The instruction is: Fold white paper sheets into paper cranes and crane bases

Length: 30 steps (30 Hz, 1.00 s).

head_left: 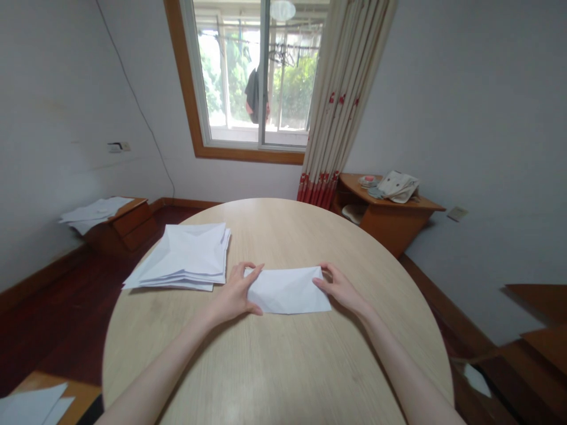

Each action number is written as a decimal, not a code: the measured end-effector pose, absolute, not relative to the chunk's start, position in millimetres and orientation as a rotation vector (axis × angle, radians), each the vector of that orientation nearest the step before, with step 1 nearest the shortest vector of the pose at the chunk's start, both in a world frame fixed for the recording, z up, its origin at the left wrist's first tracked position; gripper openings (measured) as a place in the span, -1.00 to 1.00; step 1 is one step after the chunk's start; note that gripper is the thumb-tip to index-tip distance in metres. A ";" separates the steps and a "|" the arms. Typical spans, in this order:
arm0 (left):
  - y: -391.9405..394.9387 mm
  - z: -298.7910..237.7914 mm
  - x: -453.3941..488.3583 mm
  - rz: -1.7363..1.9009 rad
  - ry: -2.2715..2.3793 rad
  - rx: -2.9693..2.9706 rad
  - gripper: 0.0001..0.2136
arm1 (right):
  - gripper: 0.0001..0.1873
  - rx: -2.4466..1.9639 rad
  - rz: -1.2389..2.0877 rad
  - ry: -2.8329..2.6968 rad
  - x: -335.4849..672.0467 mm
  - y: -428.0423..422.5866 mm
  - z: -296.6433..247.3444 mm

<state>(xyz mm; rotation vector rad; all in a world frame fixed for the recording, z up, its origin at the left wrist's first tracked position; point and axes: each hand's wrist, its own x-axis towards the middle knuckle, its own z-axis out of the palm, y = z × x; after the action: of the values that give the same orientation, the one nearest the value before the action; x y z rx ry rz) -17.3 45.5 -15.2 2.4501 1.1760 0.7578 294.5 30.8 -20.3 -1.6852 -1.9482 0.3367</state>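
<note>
A folded sheet of white paper lies across the middle of the round wooden table, its long side running left to right. Its left end is gripped by my left hand, with the thumb at the near corner and the fingers along the far corner. At the other end, my right hand pinches the upper right corner between thumb and fingers. Faint creases show on the paper. To the left of my left hand sits a stack of creased white paper sheets, its edges uneven.
Beyond the table stand a window and a long curtain. A corner cabinet with a cloth bag is at the back right. Papers lie on a low drawer unit at left, and more papers at lower left.
</note>
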 end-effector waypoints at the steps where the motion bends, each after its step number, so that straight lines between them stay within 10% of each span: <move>1: 45.6 -16.0 -16.4 0.793 1.168 2.458 -0.01 | -0.57 -1.650 0.386 -1.906 292.7 31.5 -20.2; 30: 21.5 15.9 -3.1 1.463 1.051 2.510 -0.88 | -0.74 -1.222 0.512 -1.531 249.6 9.9 6.4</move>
<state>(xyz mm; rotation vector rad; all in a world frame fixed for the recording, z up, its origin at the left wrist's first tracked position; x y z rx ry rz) -3.1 21.5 15.9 2.5100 1.0506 1.4627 249.6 9.9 6.4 -1.2220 -1.5313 0.5119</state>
